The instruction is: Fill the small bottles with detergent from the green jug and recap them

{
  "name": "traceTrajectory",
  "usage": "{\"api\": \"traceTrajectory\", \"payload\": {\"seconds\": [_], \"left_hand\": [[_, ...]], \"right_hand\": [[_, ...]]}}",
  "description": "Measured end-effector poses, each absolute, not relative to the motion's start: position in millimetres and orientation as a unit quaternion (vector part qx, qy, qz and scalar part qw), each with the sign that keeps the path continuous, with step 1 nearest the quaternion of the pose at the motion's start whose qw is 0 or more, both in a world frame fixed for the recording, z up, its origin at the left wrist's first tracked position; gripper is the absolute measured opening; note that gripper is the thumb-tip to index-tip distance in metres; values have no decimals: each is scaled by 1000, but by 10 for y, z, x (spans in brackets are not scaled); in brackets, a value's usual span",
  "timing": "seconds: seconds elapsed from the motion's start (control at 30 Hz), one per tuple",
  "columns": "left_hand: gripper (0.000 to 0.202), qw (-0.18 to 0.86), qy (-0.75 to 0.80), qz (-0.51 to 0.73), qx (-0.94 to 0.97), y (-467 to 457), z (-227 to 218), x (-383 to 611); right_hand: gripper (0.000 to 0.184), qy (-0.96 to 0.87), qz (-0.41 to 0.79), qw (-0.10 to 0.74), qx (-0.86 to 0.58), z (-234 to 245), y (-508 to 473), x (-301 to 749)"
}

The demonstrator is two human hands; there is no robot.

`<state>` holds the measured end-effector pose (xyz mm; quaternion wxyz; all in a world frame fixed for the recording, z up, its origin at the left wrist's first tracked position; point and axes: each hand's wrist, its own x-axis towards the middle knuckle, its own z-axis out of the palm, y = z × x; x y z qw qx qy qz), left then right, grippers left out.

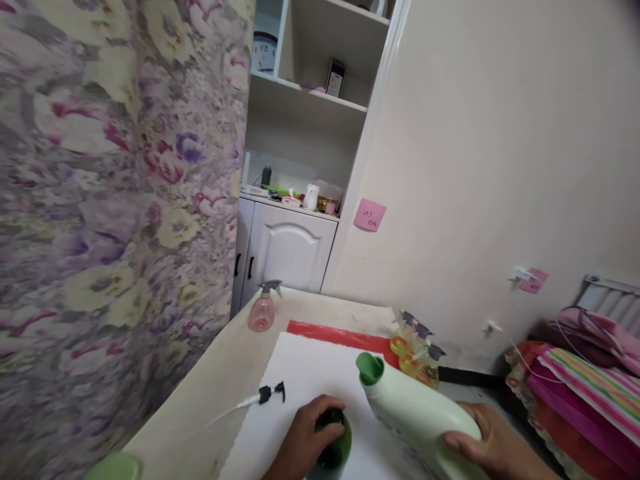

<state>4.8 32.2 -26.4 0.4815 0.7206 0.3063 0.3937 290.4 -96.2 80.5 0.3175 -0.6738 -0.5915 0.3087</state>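
Note:
My right hand [493, 443] grips a pale green detergent bottle [417, 415], tilted with its open green spout pointing up and left. Just left of it, my left hand [305, 440] wraps around a small dark green bottle [334, 443] that stands on a white mat [305, 373]. A black spray-trigger head with its white tube [260, 397] lies loose on the mat's left edge, apart from both hands.
A pink spray bottle [263, 310] stands at the table's far left. Yellow spray bottles [417, 353] sit against the wall by a red sheet [335, 335]. A floral curtain [115, 200] hangs left; a white cupboard [285, 247] stands behind; folded bedding [585, 393] lies right. A green lid [115, 467] sits bottom left.

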Motion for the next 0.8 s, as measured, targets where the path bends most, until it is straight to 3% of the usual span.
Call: {"api": "traceTrajectory", "payload": {"seconds": [0.2,0.6,0.8], "left_hand": [[28,481,307,399,718,352,-305,61],[27,507,296,417,693,355,-379,107],[25,519,294,418,685,345,-378,113]], "right_hand": [[28,-638,285,226,-679,834,-983,2827],[36,-668,192,126,-708,759,-932,2913],[30,-695,150,85,-698,836,-900,2824]]}}
